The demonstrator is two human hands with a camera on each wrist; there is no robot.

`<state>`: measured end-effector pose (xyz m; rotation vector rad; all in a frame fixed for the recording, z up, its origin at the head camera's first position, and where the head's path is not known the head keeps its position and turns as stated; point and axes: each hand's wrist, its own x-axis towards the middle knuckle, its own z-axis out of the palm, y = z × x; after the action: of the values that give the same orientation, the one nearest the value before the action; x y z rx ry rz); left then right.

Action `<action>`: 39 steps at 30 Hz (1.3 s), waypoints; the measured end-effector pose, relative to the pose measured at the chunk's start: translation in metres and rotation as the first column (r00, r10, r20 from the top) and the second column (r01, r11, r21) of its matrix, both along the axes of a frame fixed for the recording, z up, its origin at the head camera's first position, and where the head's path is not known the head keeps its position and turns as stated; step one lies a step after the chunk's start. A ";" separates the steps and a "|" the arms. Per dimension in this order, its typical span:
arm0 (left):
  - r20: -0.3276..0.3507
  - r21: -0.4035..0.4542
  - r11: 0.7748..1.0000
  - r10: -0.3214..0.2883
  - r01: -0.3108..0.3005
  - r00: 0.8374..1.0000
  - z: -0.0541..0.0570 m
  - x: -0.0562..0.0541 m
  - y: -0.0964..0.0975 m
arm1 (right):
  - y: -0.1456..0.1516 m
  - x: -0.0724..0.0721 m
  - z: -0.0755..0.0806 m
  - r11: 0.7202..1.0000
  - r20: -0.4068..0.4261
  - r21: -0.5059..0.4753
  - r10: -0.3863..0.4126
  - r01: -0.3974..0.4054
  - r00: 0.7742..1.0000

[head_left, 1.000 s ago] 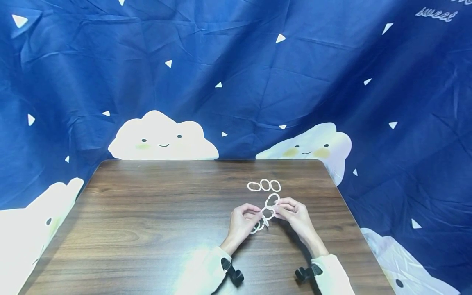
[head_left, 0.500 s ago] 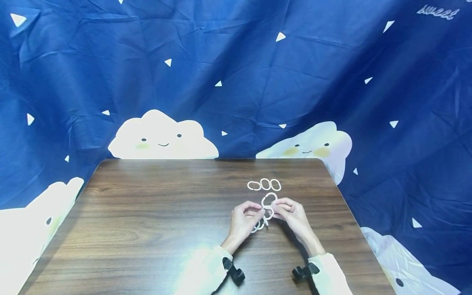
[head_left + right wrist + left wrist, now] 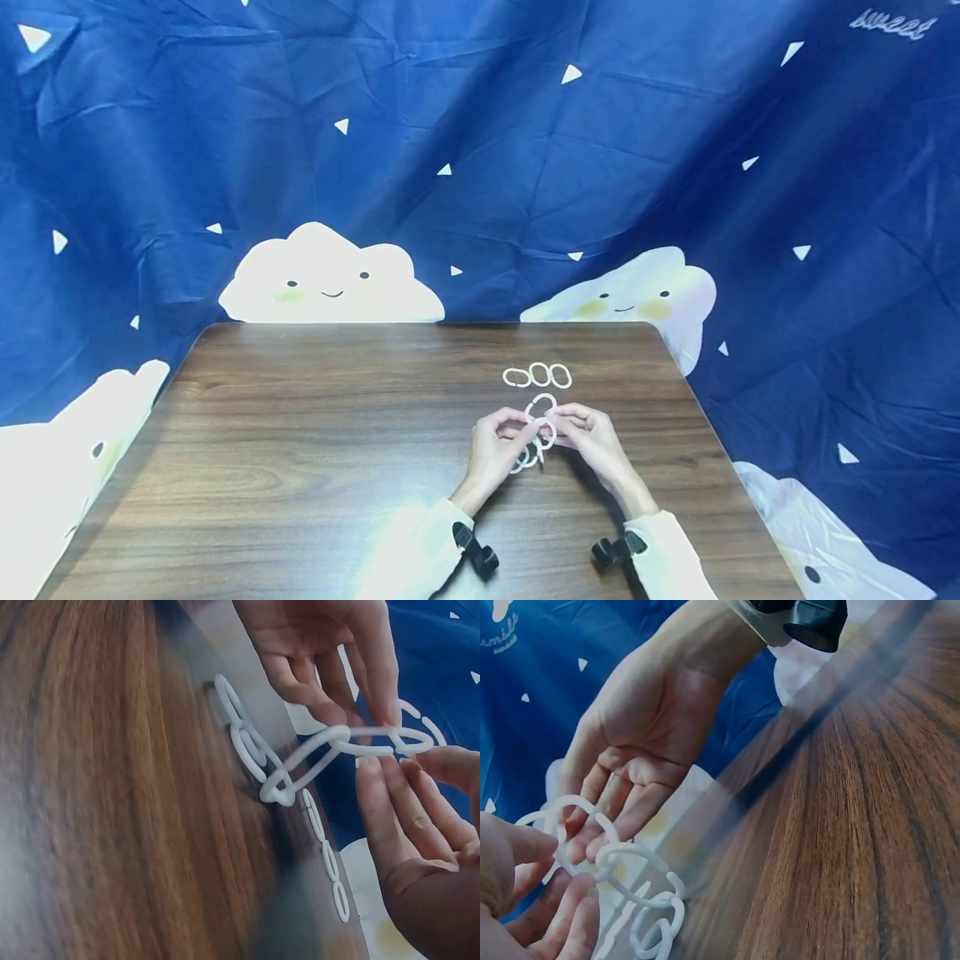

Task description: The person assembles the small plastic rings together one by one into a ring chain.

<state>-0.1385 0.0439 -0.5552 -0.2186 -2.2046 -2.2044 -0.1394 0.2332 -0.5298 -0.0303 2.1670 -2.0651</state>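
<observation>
White plastic links with a gap in the side form a short chain (image 3: 306, 759) that hangs from the hands down to the table. My left hand (image 3: 492, 450) pinches the top link of this chain in its fingertips. My right hand (image 3: 598, 446) pinches another white link (image 3: 531, 408), which stands up above the chain's end. In the right wrist view the two links cross between the fingertips; fingers partly hide whether they are hooked together. The chain's lower links (image 3: 656, 930) curl below the left hand.
Three loose white links (image 3: 540, 375) lie in a row on the brown wooden table (image 3: 300, 433), just beyond the hands. A blue curtain (image 3: 480, 125) with clouds hangs behind the table's far edge. Both wrists wear black cameras (image 3: 480, 557).
My right hand has shifted slightly left, bringing its link over towards the left fingertips. The left hand has barely moved, and the row of loose links lies as before.
</observation>
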 end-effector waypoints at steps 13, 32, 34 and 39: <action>-0.002 -0.034 0.999 -0.031 0.031 1.000 0.005 0.000 -0.009 | 0.016 -0.035 0.003 0.993 -0.055 0.092 -0.069 0.073 0.996; -0.005 0.018 0.999 -0.032 0.033 0.999 0.004 -0.001 -0.011 | 0.031 -0.085 -0.013 0.777 -0.116 0.562 -0.265 0.284 0.957; -0.003 0.028 0.999 -0.030 0.030 1.000 0.004 -0.001 -0.012 | 0.030 -0.085 -0.013 0.785 -0.107 0.553 -0.265 0.278 0.958; 0.000 0.038 0.999 -0.023 0.023 1.000 0.004 -0.002 -0.013 | 0.030 -0.088 -0.013 0.768 -0.107 0.580 -0.258 0.271 0.960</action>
<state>-0.1404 0.0310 -0.5516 -0.2440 -2.1689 -2.2555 -0.2277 0.2632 -0.5428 0.3455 2.8680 -1.3892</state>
